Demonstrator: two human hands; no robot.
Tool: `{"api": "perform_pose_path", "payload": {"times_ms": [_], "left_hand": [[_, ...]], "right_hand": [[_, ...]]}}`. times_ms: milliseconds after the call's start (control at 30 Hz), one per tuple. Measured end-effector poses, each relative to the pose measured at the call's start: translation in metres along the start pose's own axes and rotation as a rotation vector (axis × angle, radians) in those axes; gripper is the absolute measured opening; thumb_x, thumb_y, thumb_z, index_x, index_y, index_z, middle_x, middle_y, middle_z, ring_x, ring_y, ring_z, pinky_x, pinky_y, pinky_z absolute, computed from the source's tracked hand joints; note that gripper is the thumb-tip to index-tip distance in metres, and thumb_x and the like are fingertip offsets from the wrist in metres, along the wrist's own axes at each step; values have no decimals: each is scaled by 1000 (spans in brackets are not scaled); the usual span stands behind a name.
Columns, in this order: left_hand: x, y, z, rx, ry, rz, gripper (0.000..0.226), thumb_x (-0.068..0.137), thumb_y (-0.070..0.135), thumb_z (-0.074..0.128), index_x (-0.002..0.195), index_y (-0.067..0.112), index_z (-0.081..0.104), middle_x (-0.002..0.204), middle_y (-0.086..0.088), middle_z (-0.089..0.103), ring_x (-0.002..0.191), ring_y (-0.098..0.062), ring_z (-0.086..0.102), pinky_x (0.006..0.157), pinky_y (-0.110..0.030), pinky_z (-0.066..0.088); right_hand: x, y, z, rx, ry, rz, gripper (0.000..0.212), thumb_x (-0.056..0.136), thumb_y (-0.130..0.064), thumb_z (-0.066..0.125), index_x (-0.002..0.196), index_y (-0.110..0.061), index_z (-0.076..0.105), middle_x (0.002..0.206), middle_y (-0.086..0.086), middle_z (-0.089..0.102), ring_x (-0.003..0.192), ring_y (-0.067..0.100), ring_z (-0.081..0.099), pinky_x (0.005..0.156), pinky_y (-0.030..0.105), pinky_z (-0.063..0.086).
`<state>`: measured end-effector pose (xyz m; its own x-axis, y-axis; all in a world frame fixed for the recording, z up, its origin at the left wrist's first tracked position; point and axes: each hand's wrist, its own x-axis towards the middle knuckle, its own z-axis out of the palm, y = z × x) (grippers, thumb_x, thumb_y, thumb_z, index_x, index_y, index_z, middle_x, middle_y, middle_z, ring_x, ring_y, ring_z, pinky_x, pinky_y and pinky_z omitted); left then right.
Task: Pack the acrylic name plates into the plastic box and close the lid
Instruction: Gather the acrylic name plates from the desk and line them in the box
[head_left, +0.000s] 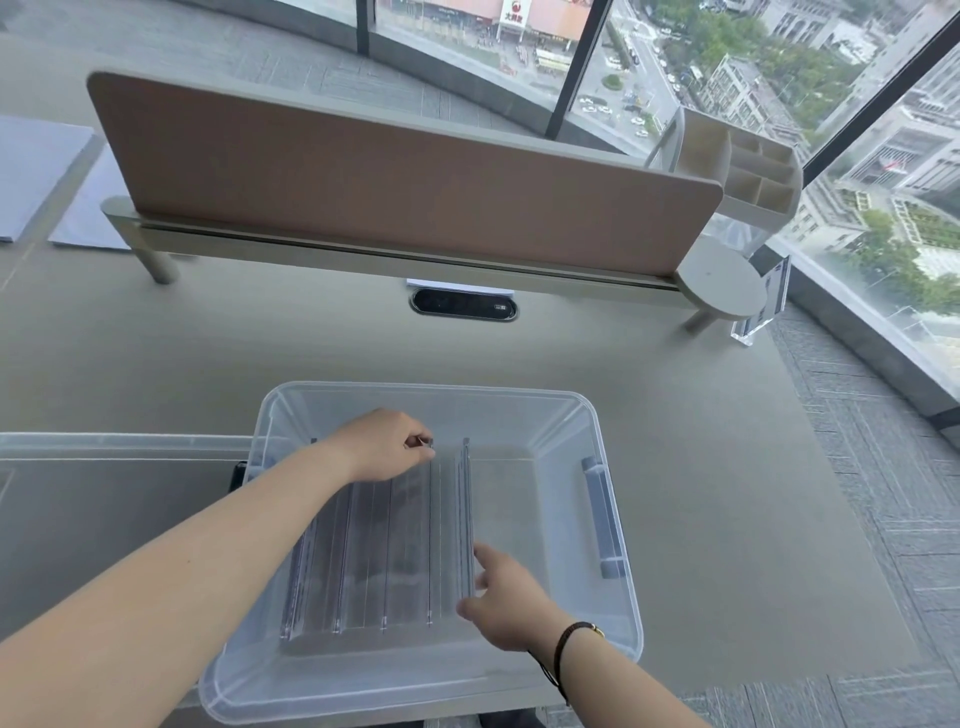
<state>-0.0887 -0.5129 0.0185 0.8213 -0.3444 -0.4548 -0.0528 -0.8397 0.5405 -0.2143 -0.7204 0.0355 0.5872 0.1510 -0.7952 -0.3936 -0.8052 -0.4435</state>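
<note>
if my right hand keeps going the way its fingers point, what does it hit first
Probably the rightmost upright name plate: the right hand has its fingertips aimed up-left at its near end, seemingly almost touching, though depth is unclear.

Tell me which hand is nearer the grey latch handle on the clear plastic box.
Right. The right hand sits inside the box just left of the grey latch handle; the left hand is farther away, over the acrylic plates' far ends.

plastic box (597, 415) right half free, name plates (384, 545) crowding left
</note>
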Motion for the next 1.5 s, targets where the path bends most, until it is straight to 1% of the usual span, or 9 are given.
{"api": "perform_pose_path", "payload": {"times_ms": [133, 433, 600, 700, 833, 933, 1033, 1167, 1500], "left_hand": [[0, 0, 1, -3, 3, -7, 35, 95, 43, 54, 121, 24, 67, 117, 8, 69, 103, -12, 61, 89, -30, 49], [-2, 3, 0, -7, -3, -18, 36, 95, 42, 53, 124, 23, 65, 120, 5, 68, 106, -14, 61, 94, -34, 49], [-4, 9, -4, 62, -27, -35, 35, 95, 44, 51, 123, 26, 64, 121, 5, 67, 106, -16, 61, 92, -36, 50], [-4, 25, -13, 69, 10, -32, 36, 95, 43, 51, 125, 27, 62, 124, 8, 64, 111, -15, 59, 92, -33, 48], [3, 72, -28, 45, 78, 61, 24, 95, 41, 52, 109, 29, 67, 107, 13, 67, 100, -11, 61, 85, -32, 50], [7, 113, -35, 12, 121, 135, 19, 94, 40, 56, 103, 30, 70, 96, 15, 68, 92, -8, 63, 86, -34, 53], [14, 151, -36, -18, 148, 177, 17, 93, 39, 59, 100, 31, 71, 91, 17, 68, 87, -4, 63, 84, -32, 54], [31, 193, -30, 7, 137, 182, 15, 92, 39, 60, 95, 31, 71, 86, 19, 68, 84, -3, 64, 82, -35, 55], [132, 357, 35, 71, 241, 120, 14, 90, 35, 59, 89, 29, 72, 84, 15, 69, 82, -11, 64, 80, -34, 54]], "right_hand": [[2, 2, 1, -10, 12, 0, 71, 94, -19, 56, 155, -23, 20, 147, 11, 47, 133, 21, 48, 93, 25, 43], [3, 5, 3, -15, 8, 3, 71, 92, -20, 57, 155, -24, 22, 144, 12, 49, 129, 23, 51, 99, 29, 44], [-1, 6, 0, -25, -9, -13, 82, 90, -33, 63, 156, -24, 14, 146, 11, 47, 129, 24, 50, 105, 32, 43], [-11, 10, -10, -18, 42, -42, 84, 88, -42, 64, 155, -27, 16, 144, 9, 49, 126, 23, 53, 100, 32, 47], [-33, 24, -42, 226, 72, -65, 62, 86, -39, 68, 142, -26, 46, 119, 1, 65, 94, 14, 65, 81, 30, 53], [-56, 40, -76, 435, 96, -72, 42, 88, -30, 68, 128, -20, 60, 105, 5, 72, 79, 11, 70, 75, 27, 55], [-74, 61, -111, 586, 166, -75, 33, 88, -25, 68, 119, -17, 64, 105, 12, 73, 75, 14, 69, 76, 29, 56], [-78, 92, -153, 693, 201, -96, 23, 91, -20, 65, 113, -13, 65, 91, 6, 72, 72, 16, 67, 75, 31, 55], [-49, 223, -281, 736, 208, -164, 24, 90, -25, 65, 113, -16, 63, 92, 6, 72, 68, 14, 67, 73, 30, 54]]}}
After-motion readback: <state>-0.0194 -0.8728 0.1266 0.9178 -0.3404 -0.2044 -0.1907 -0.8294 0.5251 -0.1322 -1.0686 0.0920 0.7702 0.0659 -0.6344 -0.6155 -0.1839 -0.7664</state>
